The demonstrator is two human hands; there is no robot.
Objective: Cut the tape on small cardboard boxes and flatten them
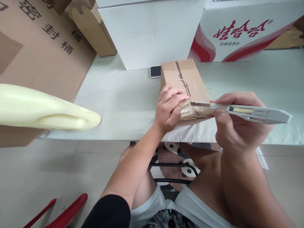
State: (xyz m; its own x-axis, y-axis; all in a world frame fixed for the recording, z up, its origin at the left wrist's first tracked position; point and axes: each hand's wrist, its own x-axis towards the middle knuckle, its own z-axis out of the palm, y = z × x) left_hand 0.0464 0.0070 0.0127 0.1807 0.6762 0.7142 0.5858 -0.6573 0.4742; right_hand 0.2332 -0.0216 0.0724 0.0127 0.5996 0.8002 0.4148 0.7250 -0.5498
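A small brown cardboard box (196,80) sits on the covered table, with a ragged, torn line along its top seam. Clear packing tape (186,108) lies crumpled over its near end. My left hand (169,106) grips the box at its near left corner, fingers across the top and thumb bent by the tape. In my right hand (239,123) is a white utility knife (256,114), held between thumb and fingers. Its thin blade points left and reaches the tape close to my left fingertips. Whether the blade has gone under the tape, I cannot tell.
Behind the box are a phone (155,72), a large white carton (152,34) and a red-and-white carton (239,31). A pale yellow curved object (47,109) juts in from the left, before a big brown carton (47,63). The table's front edge runs just below the box.
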